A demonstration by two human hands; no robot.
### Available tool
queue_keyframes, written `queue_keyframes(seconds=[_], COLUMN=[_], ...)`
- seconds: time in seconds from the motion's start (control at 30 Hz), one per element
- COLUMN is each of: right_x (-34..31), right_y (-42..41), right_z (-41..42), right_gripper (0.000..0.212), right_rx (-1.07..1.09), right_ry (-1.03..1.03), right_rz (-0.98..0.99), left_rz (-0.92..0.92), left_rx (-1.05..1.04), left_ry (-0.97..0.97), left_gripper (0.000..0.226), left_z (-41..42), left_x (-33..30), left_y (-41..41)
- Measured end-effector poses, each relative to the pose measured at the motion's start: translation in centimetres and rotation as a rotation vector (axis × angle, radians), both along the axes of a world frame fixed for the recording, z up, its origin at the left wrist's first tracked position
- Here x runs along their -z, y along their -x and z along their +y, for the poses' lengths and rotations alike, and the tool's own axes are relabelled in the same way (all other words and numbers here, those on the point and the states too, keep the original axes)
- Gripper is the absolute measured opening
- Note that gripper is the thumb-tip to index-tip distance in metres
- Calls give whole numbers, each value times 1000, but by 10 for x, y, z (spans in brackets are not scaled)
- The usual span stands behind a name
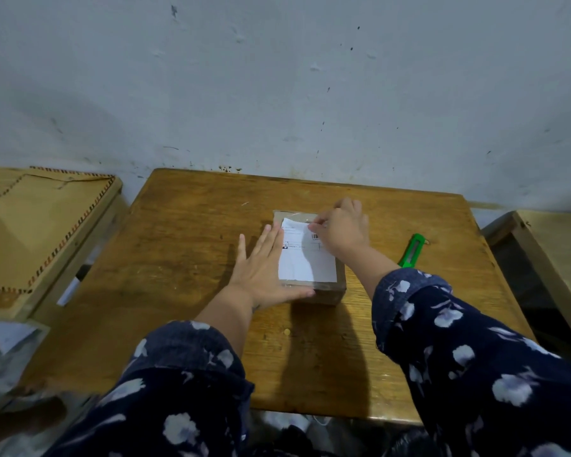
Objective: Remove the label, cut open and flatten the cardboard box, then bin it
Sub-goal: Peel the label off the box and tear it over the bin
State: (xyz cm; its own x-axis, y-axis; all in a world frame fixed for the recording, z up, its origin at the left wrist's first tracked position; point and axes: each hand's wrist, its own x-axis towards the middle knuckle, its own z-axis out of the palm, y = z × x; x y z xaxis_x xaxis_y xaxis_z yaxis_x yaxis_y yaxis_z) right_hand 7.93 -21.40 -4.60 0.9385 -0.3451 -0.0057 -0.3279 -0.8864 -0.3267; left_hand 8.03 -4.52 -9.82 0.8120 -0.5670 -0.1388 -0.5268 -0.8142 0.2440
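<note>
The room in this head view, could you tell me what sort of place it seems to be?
Probably a plain home or storage room: a worn wooden table against a scuffed, marked wall, with wooden crates beside it.

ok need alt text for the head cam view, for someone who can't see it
A person's right hand picks at the far edge of a white label on top of a small cardboard box, while the left hand lies flat against the box's left side. The box sits on a wooden table, with a green utility knife lying to its right.
</note>
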Motion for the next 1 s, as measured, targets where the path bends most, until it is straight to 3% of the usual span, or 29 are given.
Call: queue_keyframes(seconds=[0.13,0.47,0.63,0.73,1.0], right_x=[-14,-43,-48,-49,-51], right_y=[3,13,23,26,34], right_z=[3,-10,-9,-6,-21], right_gripper=[29,23,26,18,27], right_rx=[-36,74,105,152,419], right_ry=[9,-309,-444,-497,-728], right_rz=[54,122,52,19,-86], left_rz=[49,55,36,36,40], left_rx=[-12,4,8,15,15], left_ry=[60,90,38,34,-22], left_gripper=[133,132,134,134,130], left_z=[0,0,0,0,-1], left_x=[1,0,-2,0,-8], left_y=[3,1,-1,0,3])
